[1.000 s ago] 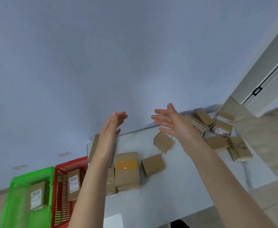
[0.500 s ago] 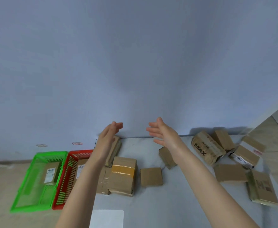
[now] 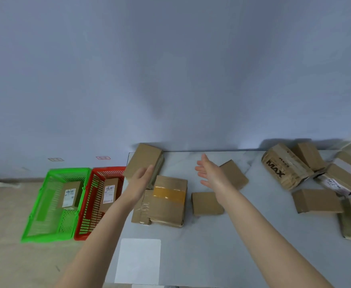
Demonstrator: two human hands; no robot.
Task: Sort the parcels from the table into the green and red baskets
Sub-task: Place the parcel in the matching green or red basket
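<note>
Several brown cardboard parcels lie on the grey table (image 3: 222, 246). My left hand (image 3: 140, 180) hovers open, fingers straight, over a flat parcel (image 3: 142, 160) at the table's far left corner and beside a larger parcel with yellow tape (image 3: 168, 199). My right hand (image 3: 211, 173) is open with spread fingers, above a small parcel (image 3: 235, 174) and behind another small one (image 3: 205, 203). Neither hand holds anything. On the floor to the left stand a green basket (image 3: 45, 204) and a red basket (image 3: 89, 213), each with one labelled parcel inside.
A cluster of parcels fills the table's right side, among them one printed MAX (image 3: 284, 169) and one with a white label (image 3: 339, 179). A white sheet (image 3: 139, 260) lies near the table's front edge. A blue-grey wall rises right behind the table.
My view has tipped downward and leftward, showing more of the table and baskets. Both hands have lowered toward the parcels and stay open.
</note>
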